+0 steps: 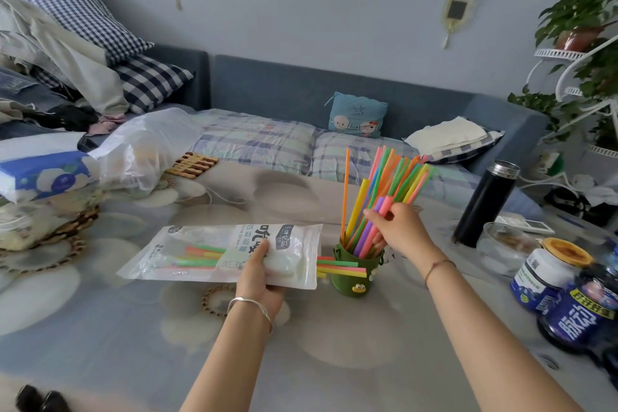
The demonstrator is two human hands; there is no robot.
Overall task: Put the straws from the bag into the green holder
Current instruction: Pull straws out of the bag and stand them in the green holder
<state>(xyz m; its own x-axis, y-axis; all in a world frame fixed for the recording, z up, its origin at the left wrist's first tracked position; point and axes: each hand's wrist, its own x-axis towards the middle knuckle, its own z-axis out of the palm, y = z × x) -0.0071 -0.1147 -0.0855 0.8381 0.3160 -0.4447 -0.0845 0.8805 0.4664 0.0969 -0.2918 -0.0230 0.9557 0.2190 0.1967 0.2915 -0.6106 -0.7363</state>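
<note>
A clear plastic straw bag (207,251) with a white printed label lies flat on the table, and my left hand (259,273) grips its right half. Several coloured straws (337,267) stick out of the bag's open right end. Just right of the bag stands the green holder (356,273), a small bucket with a yellow duck on its front. Many bright straws (384,184) stand fanned out in it. My right hand (396,227) holds a few of those upright straws, pink and purple, above the holder's rim.
A black flask (485,201) stands right of the holder, then a glass bowl (501,247) and blue jars (575,308) at the table's right edge. A tissue pack (40,170), a clear plastic bag (143,147) and woven coasters (63,237) lie left. A sofa runs behind.
</note>
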